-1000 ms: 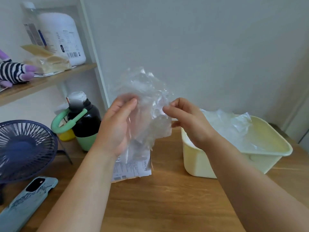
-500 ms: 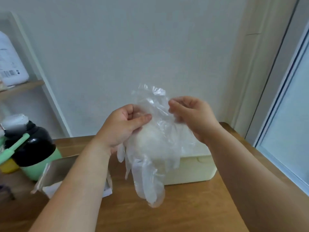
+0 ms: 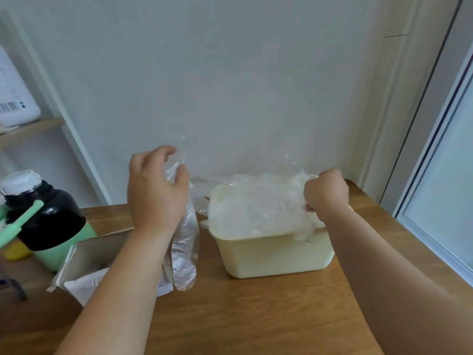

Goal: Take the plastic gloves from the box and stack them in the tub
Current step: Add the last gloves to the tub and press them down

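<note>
Stacking seemed midway: the left hand pinched a dangling glove due rightward into the tub, where the right hand clutched gloves.

box: front hidden by left forearm, label print too small to read | white jug: cut by left edge | black-and-green bottle: handle cut by left edge | tub: inside hidden under gloves | right hand: fingertips hidden
</note>
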